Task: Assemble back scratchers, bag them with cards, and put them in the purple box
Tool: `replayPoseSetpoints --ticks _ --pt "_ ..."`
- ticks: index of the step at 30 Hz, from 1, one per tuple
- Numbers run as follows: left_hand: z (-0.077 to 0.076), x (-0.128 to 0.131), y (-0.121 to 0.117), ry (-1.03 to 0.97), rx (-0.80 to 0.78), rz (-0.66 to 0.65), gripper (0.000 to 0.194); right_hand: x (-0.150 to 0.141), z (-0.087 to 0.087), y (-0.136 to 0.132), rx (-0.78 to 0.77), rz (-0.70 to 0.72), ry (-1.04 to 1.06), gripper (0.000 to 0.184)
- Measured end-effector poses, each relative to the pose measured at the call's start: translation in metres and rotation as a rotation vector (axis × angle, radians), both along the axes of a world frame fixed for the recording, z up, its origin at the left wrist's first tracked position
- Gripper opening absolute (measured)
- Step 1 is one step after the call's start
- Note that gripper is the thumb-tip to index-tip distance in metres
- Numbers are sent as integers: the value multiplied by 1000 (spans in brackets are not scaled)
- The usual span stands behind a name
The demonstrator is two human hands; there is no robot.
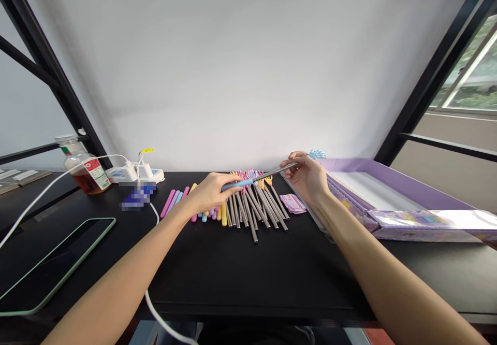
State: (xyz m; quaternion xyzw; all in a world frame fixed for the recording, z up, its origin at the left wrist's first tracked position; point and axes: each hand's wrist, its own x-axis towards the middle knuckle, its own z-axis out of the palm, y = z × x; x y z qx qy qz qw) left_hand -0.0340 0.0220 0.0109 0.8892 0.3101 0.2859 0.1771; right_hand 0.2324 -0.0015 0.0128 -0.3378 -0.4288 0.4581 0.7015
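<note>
A back scratcher (274, 172) with a blue handle, a metal rod and a blue claw-like head is held slantwise above the desk. My left hand (209, 192) grips its blue handle. Closed around the rod near the head is my right hand (310, 176), which hides part of it. Below lie several metal rods (254, 207) with pink, purple and yellow heads at their far ends. Beside them, several loose handles (168, 203) in pink, blue, purple and yellow are partly covered by my left hand. Small pink cards (293, 203) lie near my right wrist.
A purple open box (411, 179) stands at right, with clear plastic packaging (320, 223) by its edge. On the left are a phone (54, 267), a bottle of brown liquid (87, 171), a power strip (155, 175) and a white cable (155, 308). Black frame posts flank the desk.
</note>
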Motion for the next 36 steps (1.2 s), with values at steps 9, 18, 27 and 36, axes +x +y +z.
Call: replayPoseSetpoints --ticks 9,18,27,36 --pt "6 -1 -4 -85 -132 63 43 1 0 -2 56 50 -17 13" --pt "-6 16 -14 -38 -273 -64 40 -38 -13 -8 55 162 -56 16" --pt "-2 0 0 75 -32 100 37 -21 -2 0 -184 56 94 24" --pt "0 -12 7 119 163 47 22 -4 -3 0 -301 131 -250 45"
